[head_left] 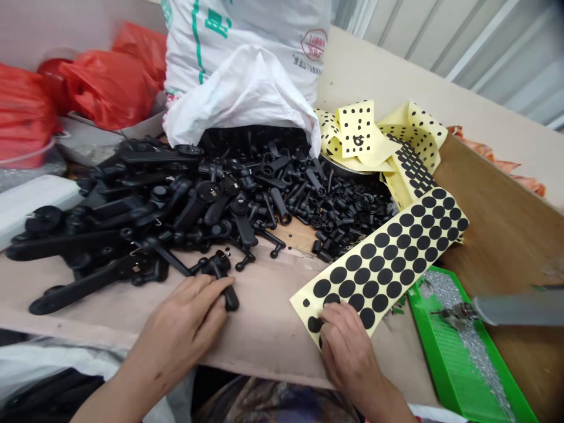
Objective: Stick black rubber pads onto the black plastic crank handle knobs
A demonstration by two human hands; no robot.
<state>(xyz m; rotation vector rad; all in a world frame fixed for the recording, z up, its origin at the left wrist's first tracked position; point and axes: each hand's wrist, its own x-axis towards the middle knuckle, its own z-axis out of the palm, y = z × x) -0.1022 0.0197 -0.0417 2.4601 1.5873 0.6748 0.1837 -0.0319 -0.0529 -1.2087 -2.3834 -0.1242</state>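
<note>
My left hand (189,317) is closed on a black plastic arm part (222,276) with a round head, held against the table in front of a heap of similar black parts (176,200). My right hand (348,346) has its fingers bunched at the near end of a pale yellow sheet of round black stickers (383,258). The fingertips press on the dots there and hide some of them. At that end a small black dot sits on the bare backing. The sheet slants up and away to the right, over small black pieces (339,205).
A white woven sack (247,59) spills black parts at the back. Red plastic bags (110,82) stand back left. Yellow dotted backing strips (356,129) lie behind the sheet. On the right, a green tray (423,346) holds small metal pieces beside a grey-handled tool (515,308).
</note>
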